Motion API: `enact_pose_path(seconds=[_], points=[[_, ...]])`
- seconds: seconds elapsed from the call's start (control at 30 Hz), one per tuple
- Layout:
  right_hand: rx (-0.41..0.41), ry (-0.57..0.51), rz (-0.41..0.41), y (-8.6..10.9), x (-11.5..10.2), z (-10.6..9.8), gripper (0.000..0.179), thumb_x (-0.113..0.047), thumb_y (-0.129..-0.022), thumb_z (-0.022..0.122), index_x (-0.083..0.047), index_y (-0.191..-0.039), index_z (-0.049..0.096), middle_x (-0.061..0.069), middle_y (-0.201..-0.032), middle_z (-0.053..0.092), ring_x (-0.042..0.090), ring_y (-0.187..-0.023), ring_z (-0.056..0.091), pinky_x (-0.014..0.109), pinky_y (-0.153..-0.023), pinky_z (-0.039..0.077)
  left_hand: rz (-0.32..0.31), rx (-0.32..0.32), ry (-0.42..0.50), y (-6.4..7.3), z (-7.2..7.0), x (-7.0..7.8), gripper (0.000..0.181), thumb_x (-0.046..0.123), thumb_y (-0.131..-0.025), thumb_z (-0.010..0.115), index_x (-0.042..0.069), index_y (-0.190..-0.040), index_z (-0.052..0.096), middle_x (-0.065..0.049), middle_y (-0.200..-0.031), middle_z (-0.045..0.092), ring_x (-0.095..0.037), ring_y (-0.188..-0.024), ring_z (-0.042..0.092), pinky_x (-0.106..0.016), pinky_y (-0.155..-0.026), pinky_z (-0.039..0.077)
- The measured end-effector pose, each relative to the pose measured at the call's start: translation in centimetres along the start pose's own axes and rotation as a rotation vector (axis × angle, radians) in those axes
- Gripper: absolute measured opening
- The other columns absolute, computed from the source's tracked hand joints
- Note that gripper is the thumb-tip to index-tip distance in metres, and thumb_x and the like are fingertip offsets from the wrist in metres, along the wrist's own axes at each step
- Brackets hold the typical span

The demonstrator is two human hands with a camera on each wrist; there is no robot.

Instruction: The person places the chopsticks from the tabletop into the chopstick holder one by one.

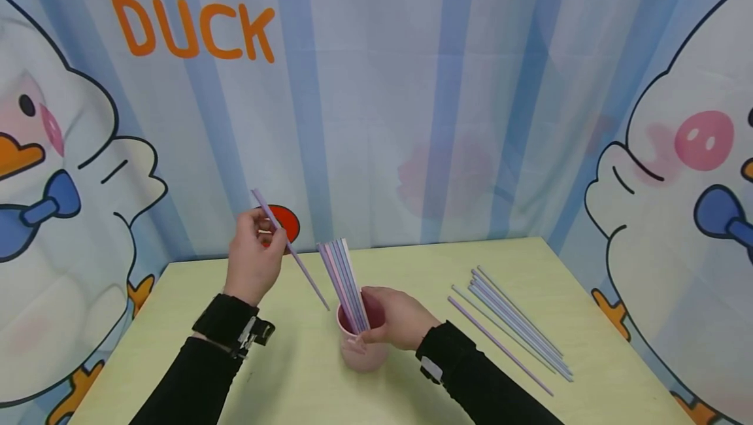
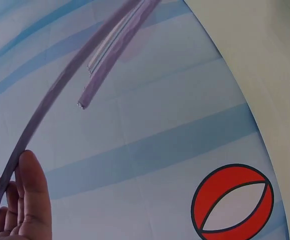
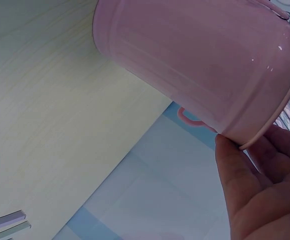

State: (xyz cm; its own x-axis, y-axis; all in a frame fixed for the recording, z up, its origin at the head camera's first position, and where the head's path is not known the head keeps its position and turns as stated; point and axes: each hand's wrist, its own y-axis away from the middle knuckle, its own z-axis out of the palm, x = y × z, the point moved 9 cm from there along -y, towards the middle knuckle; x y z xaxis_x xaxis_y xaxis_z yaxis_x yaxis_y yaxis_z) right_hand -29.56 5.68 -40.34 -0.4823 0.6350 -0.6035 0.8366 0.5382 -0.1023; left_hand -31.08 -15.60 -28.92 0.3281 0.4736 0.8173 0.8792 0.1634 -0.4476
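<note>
My left hand [image 1: 255,260] pinches a thin purple straw [image 1: 304,273] between thumb and fingers. The straw slants down to the right, its lower end just left of a small pink pail [image 1: 365,356]. In the left wrist view, the same straw [image 2: 50,96] runs up from the fingertips. Several pastel straws [image 1: 341,281] stand in the pail, leaning left. At the pail's right side, my right hand [image 1: 402,315] grips the rim; the right wrist view has thumb and fingers on the rim of the pail [image 3: 205,60], near a small loop [image 3: 187,119].
On the right of the pale yellow table [image 1: 306,386] lies a loose pile of straws [image 1: 518,323] in purple, blue and greenish tones. Behind the table hangs a striped blue curtain [image 1: 376,98] with duck prints.
</note>
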Motion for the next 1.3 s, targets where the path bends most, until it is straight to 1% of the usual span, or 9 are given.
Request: enact_pose_path(seconds=[0.13,0.37,0.53,0.77,0.93,1.07,1.3], points=[[0.001,-0.002,-0.003,0.0,0.1,0.0,0.062,-0.029,-0.072,0.086,-0.013,-0.127,0.06,0.001,-0.116,0.067,0.017,-0.106,0.061,0.04,-0.097,0.049,0.009,-0.014,0.026,0.2,1.1,0.1,0.037,0.013,-0.098,0.051,-0.001,-0.13,0.039,-0.015,-0.108,0.055,-0.025,-0.086,0.068,-0.04,-0.075,0.06],[-0.003,0.002,-0.018,0.0,-0.2,0.0,0.053,-0.026,-0.074,0.085,-0.013,-0.119,0.062,0.001,-0.109,0.068,0.018,-0.101,0.062,0.038,-0.093,0.051,-0.013,-0.076,0.011,0.7,3.1,-0.6,0.036,0.016,-0.1,0.052,-0.002,-0.129,0.04,-0.016,-0.107,0.054,-0.025,-0.086,0.067,-0.042,-0.078,0.06],[-0.004,0.005,-0.011,-0.1,-0.1,0.0,0.053,-0.026,-0.073,0.085,-0.013,-0.119,0.062,0.001,-0.108,0.068,0.02,-0.1,0.063,0.037,-0.092,0.052,-0.05,-0.109,-0.031,1.2,4.3,-1.4,0.035,0.02,-0.101,0.05,0.0,-0.129,0.041,-0.015,-0.108,0.055,-0.025,-0.087,0.065,-0.041,-0.077,0.06],[-0.007,0.004,-0.003,-0.1,0.0,0.0,0.054,-0.026,-0.074,0.085,-0.013,-0.121,0.061,0.001,-0.11,0.068,0.02,-0.101,0.063,0.037,-0.093,0.052,-0.095,-0.127,-0.078,1.8,5.6,-2.5,0.031,0.02,-0.102,0.05,0.001,-0.125,0.045,-0.016,-0.104,0.059,-0.025,-0.082,0.066,-0.04,-0.076,0.06],[-0.006,0.001,-0.009,-0.1,0.0,0.1,0.055,-0.025,-0.074,0.085,-0.012,-0.122,0.061,0.001,-0.111,0.068,0.02,-0.102,0.063,0.037,-0.092,0.052,-0.131,-0.153,-0.129,2.3,6.4,-3.7,0.028,0.022,-0.101,0.051,0.002,-0.121,0.048,-0.014,-0.1,0.061,-0.023,-0.079,0.065,-0.039,-0.073,0.061],[-0.006,-0.003,-0.011,0.0,0.0,0.1,0.055,-0.024,-0.074,0.084,-0.012,-0.122,0.061,0.001,-0.111,0.068,0.02,-0.102,0.063,0.037,-0.092,0.052,-0.146,-0.184,-0.175,2.8,7.0,-4.5,0.025,0.023,-0.101,0.051,0.005,-0.117,0.05,-0.012,-0.097,0.062,-0.021,-0.076,0.064,-0.036,-0.068,0.059],[-0.006,-0.003,-0.006,-0.1,-0.1,0.0,0.056,-0.023,-0.074,0.084,-0.012,-0.124,0.06,0.001,-0.112,0.068,0.019,-0.102,0.063,0.037,-0.093,0.052,-0.149,-0.224,-0.232,3.4,7.8,-5.2,0.024,0.025,-0.099,0.054,0.006,-0.113,0.054,-0.01,-0.092,0.062,-0.019,-0.075,0.061,-0.032,-0.063,0.057]])
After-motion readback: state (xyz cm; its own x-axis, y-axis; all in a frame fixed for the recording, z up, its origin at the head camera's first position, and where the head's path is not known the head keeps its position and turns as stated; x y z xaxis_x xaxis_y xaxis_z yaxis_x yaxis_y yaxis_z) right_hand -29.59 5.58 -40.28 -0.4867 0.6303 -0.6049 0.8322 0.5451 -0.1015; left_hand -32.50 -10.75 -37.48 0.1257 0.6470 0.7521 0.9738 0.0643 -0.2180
